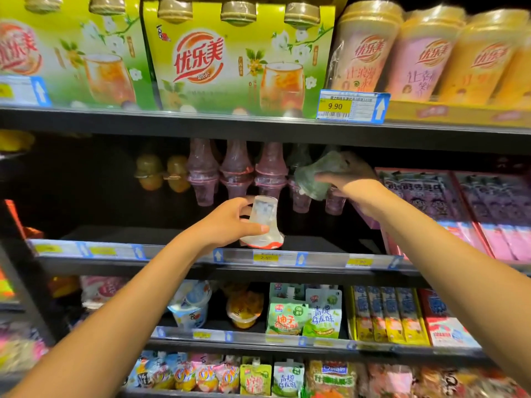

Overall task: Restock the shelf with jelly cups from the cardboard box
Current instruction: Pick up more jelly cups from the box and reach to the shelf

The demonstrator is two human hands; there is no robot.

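hands: we've got two up at the middle shelf [184, 251]; both bare arms reach in from below
left hand [230, 222]: fingers wrapped round one clear jelly cup [263, 224] with a red lid, upside down, right over the shelf's front edge above the 2.50 price tag [265, 257]
right hand [349, 175]: fingers closed on one greenish jelly cup [313, 175], tilted, further back on the shelf
pink jelly cups [238, 173]: we count about five stacked columns at the back of that shelf; exact number's hard to call, it's dark
yellow jelly cups [162, 173]: two, left of the pink ones
in the way: pink snack boxes [471, 214] crowd the shelf's right end
above the shelf: two green tea multipacks [238, 58]
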